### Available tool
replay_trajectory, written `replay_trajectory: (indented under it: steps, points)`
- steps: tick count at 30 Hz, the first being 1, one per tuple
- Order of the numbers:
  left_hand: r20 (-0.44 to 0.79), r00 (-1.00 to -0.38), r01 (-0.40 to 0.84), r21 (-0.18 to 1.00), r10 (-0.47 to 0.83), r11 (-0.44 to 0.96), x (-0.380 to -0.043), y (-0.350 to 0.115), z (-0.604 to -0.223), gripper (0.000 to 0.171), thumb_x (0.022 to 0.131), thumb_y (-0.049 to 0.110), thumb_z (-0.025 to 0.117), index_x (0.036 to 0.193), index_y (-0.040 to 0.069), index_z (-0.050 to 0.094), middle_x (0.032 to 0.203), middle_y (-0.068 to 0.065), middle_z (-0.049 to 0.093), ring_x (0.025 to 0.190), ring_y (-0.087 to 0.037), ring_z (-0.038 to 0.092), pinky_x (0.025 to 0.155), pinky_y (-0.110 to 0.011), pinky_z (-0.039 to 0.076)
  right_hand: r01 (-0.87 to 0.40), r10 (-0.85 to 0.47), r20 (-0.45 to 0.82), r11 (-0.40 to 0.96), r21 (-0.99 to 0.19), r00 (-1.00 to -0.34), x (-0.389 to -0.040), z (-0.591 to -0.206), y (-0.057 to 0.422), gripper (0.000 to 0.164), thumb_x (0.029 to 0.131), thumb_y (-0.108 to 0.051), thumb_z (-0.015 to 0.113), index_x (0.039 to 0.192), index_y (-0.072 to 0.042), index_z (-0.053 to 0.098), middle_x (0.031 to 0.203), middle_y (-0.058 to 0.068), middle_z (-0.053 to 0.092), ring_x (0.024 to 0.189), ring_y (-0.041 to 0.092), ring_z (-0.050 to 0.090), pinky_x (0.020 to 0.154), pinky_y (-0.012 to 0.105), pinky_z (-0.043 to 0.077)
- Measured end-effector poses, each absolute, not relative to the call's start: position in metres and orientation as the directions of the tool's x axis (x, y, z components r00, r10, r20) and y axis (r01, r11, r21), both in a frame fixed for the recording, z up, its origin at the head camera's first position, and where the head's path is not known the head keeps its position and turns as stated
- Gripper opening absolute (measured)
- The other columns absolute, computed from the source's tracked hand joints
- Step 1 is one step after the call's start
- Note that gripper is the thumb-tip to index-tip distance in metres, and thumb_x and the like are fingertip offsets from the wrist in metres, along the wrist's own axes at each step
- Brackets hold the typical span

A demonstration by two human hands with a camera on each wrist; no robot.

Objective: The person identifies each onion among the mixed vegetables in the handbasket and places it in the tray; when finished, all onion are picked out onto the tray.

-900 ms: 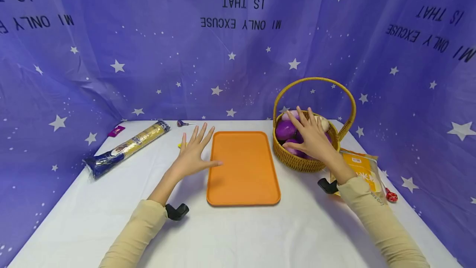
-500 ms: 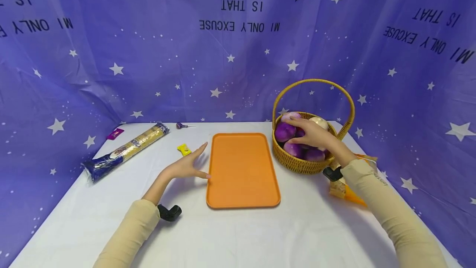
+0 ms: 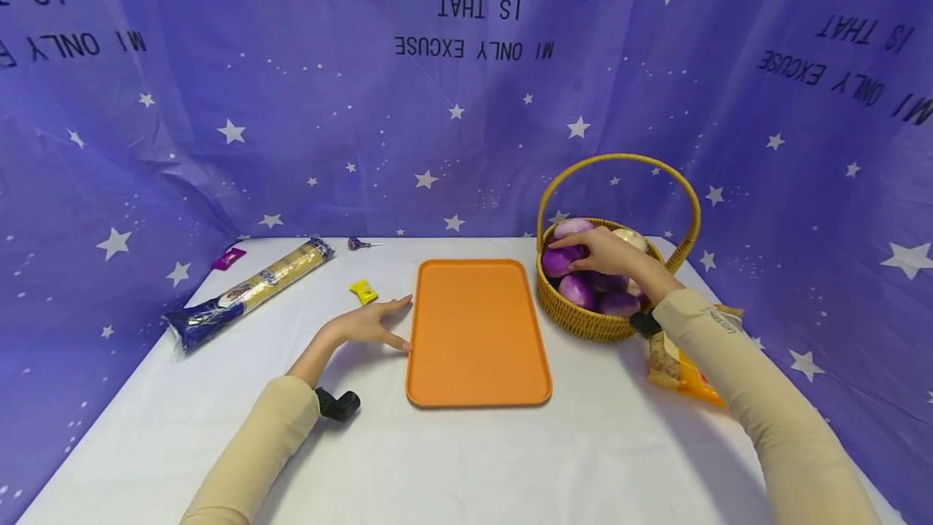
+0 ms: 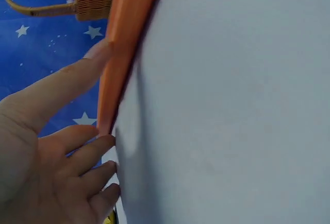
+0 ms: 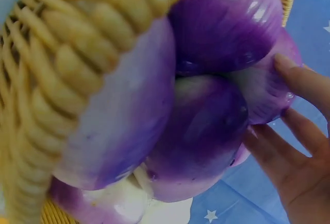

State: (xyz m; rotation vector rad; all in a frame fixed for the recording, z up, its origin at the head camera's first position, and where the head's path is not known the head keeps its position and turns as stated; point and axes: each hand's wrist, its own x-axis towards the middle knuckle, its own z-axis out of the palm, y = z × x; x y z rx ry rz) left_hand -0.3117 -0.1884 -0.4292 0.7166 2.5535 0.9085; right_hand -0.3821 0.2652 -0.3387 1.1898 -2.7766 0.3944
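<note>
In the head view, my left hand (image 3: 364,322) is at the left edge of an orange tray (image 3: 477,330). The thumb (image 4: 99,51) lies against the tray's rim in the left wrist view, and the fingers stretch loosely along the same side. My right hand (image 3: 608,253) reaches into a wicker basket (image 3: 583,321) of purple and pale onions. Its thumb and fingers hold a purple onion (image 5: 265,87) from either side. Closer to the right wrist camera lie a dark purple onion (image 5: 227,23) and others, partly behind the basket rim.
A long blue and gold packet (image 3: 251,294) lies at the left, near a small purple wrapper (image 3: 228,258). A yellow wrapped sweet (image 3: 363,292) and a lollipop (image 3: 357,244) lie left of the tray. An orange bag (image 3: 685,371) sits under the right forearm.
Both hands have come down from spread poses above the table. The left thumb has met the tray's edge. The right fingers have drawn in around an onion in the basket.
</note>
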Motion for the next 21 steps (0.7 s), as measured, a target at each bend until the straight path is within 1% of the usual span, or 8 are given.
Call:
replay_trajectory:
  steps: [4, 8, 10, 11, 14, 15, 17, 21]
  points:
    - [-0.185, -0.818, 0.324, 0.635, 0.545, 0.702, -0.311, -0.186, -0.426, 0.096, 0.079, 0.042, 0.078, 0.152, 0.008, 0.027, 0.153, -0.028, 0.022, 0.141, -0.042, 0.018, 0.114, -0.057, 0.014, -0.728, -0.698, 0.208, 0.661, -0.182, -0.686, -0.384, -0.339, 0.265, 0.046, 0.078, -0.008, 0.08, 0.122, -0.009, 0.068, 0.13, 0.02, 0.058, 0.106, 0.035, 0.058, 0.089, 0.048, 0.048]
    - [-0.193, -0.826, 0.318, 0.617, 0.53, 0.72, -0.31, -0.185, -0.426, 0.096, 0.078, 0.043, 0.078, 0.152, 0.009, 0.028, 0.152, -0.029, 0.022, 0.141, -0.043, 0.018, 0.114, -0.058, 0.014, -0.725, -0.689, 0.226, 0.665, -0.18, -0.688, -0.381, -0.337, 0.265, 0.048, 0.078, -0.009, 0.08, 0.124, -0.009, 0.067, 0.127, 0.017, 0.061, 0.094, 0.03, 0.06, 0.08, 0.042, 0.049]
    - [-0.188, -0.828, 0.319, 0.616, 0.527, 0.721, -0.31, -0.184, -0.426, 0.097, 0.077, 0.043, 0.078, 0.152, 0.008, 0.028, 0.152, -0.029, 0.022, 0.141, -0.043, 0.019, 0.113, -0.058, 0.014, -0.717, -0.677, 0.237, 0.671, -0.192, -0.697, -0.376, -0.335, 0.265, 0.049, 0.079, -0.009, 0.08, 0.125, -0.008, 0.066, 0.121, 0.016, 0.064, 0.081, 0.03, 0.059, 0.072, 0.04, 0.049]
    - [-0.187, -0.831, 0.317, 0.615, 0.524, 0.722, -0.31, -0.183, -0.426, 0.097, 0.077, 0.042, 0.079, 0.152, 0.008, 0.028, 0.152, -0.029, 0.022, 0.141, -0.043, 0.02, 0.113, -0.058, 0.015, -0.714, -0.67, 0.251, 0.672, -0.194, -0.699, -0.373, -0.334, 0.264, 0.049, 0.079, -0.009, 0.08, 0.126, -0.008, 0.066, 0.121, 0.017, 0.064, 0.081, 0.03, 0.059, 0.073, 0.04, 0.049]
    - [-0.179, -0.839, 0.313, 0.614, 0.514, 0.725, -0.308, -0.183, -0.427, 0.097, 0.077, 0.041, 0.079, 0.152, 0.007, 0.028, 0.152, -0.028, 0.025, 0.14, -0.042, 0.022, 0.113, -0.056, 0.017, -0.709, -0.649, 0.295, 0.677, -0.196, -0.701, -0.362, -0.329, 0.26, 0.049, 0.08, -0.01, 0.079, 0.126, -0.009, 0.065, 0.121, 0.017, 0.064, 0.093, 0.034, 0.062, 0.082, 0.046, 0.052]
    - [-0.176, -0.842, 0.311, 0.614, 0.51, 0.725, -0.308, -0.182, -0.427, 0.097, 0.076, 0.041, 0.08, 0.152, 0.008, 0.029, 0.152, -0.027, 0.026, 0.14, -0.042, 0.023, 0.114, -0.056, 0.017, -0.707, -0.64, 0.309, 0.677, -0.207, -0.703, -0.358, -0.327, 0.258, 0.048, 0.08, -0.01, 0.079, 0.126, -0.008, 0.065, 0.122, 0.018, 0.063, 0.095, 0.035, 0.062, 0.081, 0.046, 0.052]
    - [-0.167, -0.845, 0.314, 0.613, 0.508, 0.725, -0.308, -0.182, -0.427, 0.097, 0.076, 0.04, 0.08, 0.151, 0.007, 0.03, 0.151, -0.026, 0.029, 0.139, -0.042, 0.025, 0.113, -0.055, 0.019, -0.711, -0.626, 0.352, 0.669, -0.216, -0.696, -0.35, -0.325, 0.254, 0.048, 0.081, -0.009, 0.078, 0.126, -0.008, 0.065, 0.127, 0.019, 0.061, 0.111, 0.036, 0.058, 0.087, 0.049, 0.052]
    - [-0.153, -0.845, 0.325, 0.614, 0.512, 0.719, -0.308, -0.182, -0.426, 0.096, 0.076, 0.039, 0.08, 0.151, 0.006, 0.031, 0.15, -0.025, 0.031, 0.139, -0.042, 0.027, 0.113, -0.055, 0.02, -0.722, -0.601, 0.409, 0.629, -0.287, -0.686, -0.333, -0.323, 0.243, 0.048, 0.081, -0.006, 0.077, 0.127, -0.006, 0.063, 0.128, 0.021, 0.058, 0.112, 0.037, 0.059, 0.081, 0.045, 0.056]
